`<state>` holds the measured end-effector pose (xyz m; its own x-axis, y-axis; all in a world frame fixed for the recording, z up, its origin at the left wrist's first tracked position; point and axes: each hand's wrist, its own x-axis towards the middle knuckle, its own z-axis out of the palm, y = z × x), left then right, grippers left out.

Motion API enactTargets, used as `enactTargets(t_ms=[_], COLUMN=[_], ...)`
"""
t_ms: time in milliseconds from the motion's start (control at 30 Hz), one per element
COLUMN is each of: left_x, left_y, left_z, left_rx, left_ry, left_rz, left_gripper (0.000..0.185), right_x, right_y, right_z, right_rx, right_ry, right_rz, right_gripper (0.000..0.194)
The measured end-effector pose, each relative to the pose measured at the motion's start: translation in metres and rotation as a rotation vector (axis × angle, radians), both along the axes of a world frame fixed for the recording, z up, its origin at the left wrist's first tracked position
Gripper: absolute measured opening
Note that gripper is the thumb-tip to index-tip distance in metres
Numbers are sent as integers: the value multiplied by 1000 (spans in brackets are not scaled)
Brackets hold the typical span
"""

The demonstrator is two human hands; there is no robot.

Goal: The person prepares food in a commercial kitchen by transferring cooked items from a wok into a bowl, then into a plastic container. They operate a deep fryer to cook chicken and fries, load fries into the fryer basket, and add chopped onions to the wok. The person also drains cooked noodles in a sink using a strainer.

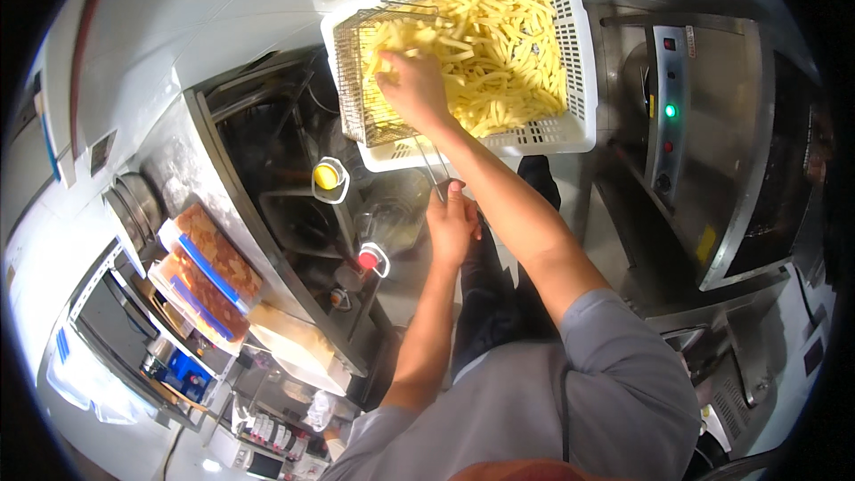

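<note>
My left hand grips the handle of a wire fry basket. That basket rests tilted inside the left end of a white slotted plastic crate. A thick layer of pale yellow french fries covers much of the crate's floor, and more lie in the wire basket. Over the basket's mouth is my right hand, its fingers among the fries. Some fries around those fingers look blurred, and whether the fingers are closed on any is unclear.
To the right stands a steel appliance with a lit green lamp. At left, a steel counter bears blue-edged food containers and metal bowls. Below it are jugs with a yellow cap and a red cap.
</note>
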<state>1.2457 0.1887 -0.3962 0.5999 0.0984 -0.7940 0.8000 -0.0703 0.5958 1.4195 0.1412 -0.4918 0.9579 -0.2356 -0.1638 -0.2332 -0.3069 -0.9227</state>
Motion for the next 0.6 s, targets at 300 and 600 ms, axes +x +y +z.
enactTargets(t_ms=[300,600], left_x=[2,14], left_y=[61,32], left_z=[62,91], left_rx=[-339,-453], left_ry=[79,189], left_rz=[96,62], left_gripper=[35,33], right_x=[-42,-109], right_y=[-18,-152], right_z=[75,-38], right_rx=[-17,-406], right_ry=[-238,379], right_rz=[297,236], right_gripper=[31,70])
